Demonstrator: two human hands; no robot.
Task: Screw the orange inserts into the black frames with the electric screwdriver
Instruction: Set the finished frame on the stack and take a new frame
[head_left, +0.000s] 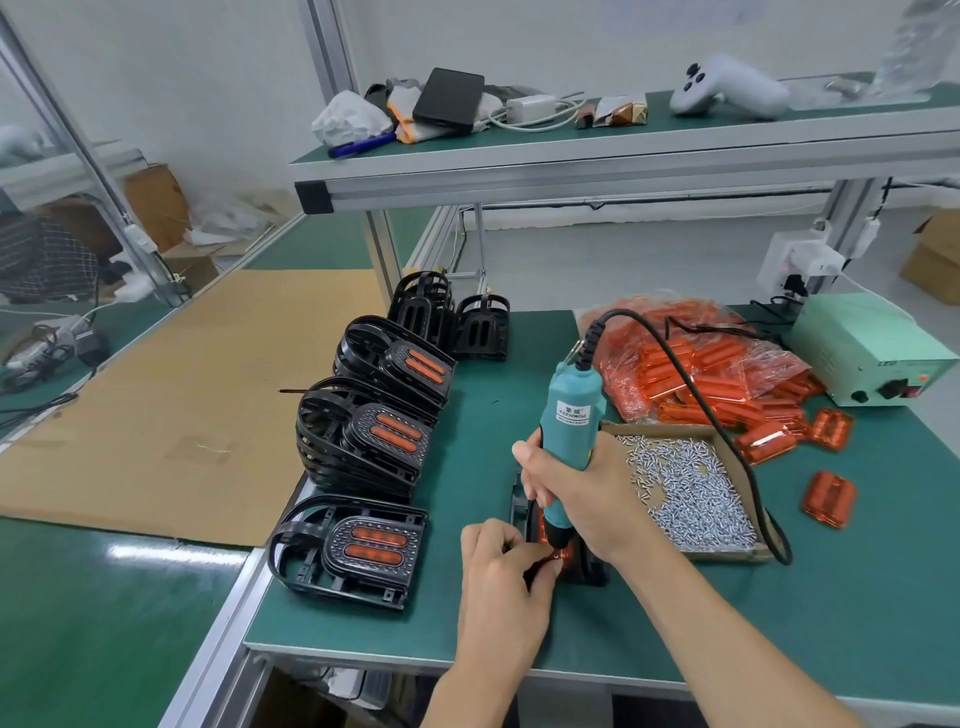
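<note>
The right hand (576, 488) gripped the smooth teal electric screwdriver (563, 441) at lower centre; left fingers (519, 551) pinched the glossy orange insert (558, 548) in its black frame (524, 514).

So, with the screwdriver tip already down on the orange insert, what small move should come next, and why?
Probably press straight down and run the electric screwdriver. The right hand holds it nearly upright, tip on the orange insert in the black frame, while the left hand pinches right at the tip, apparently steadying a screw I cannot see.
</note>
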